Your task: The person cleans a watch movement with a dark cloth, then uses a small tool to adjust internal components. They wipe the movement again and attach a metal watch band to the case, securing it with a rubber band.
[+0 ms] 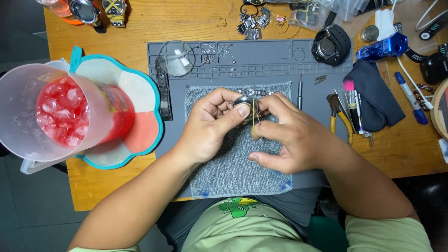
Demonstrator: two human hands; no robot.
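Observation:
My left hand (212, 123) grips a round silver watch case (246, 103) with its metal bracelet trailing behind, thumb pressed on the case. My right hand (287, 135) pinches a thin yellow tool (254, 119) against the case. Both hands hover over a grey denim cloth (233, 170) lying on a grey work mat (280, 60).
A plastic pitcher of red iced drink (60, 114) stands on a flower-shaped coaster at the left. A loose watch strap (163, 88), a round lens (177, 58), pliers (337, 114), a screwdriver (299, 91), a brush, pens, a black watch (331, 45) and a blue tool (382, 48) lie around.

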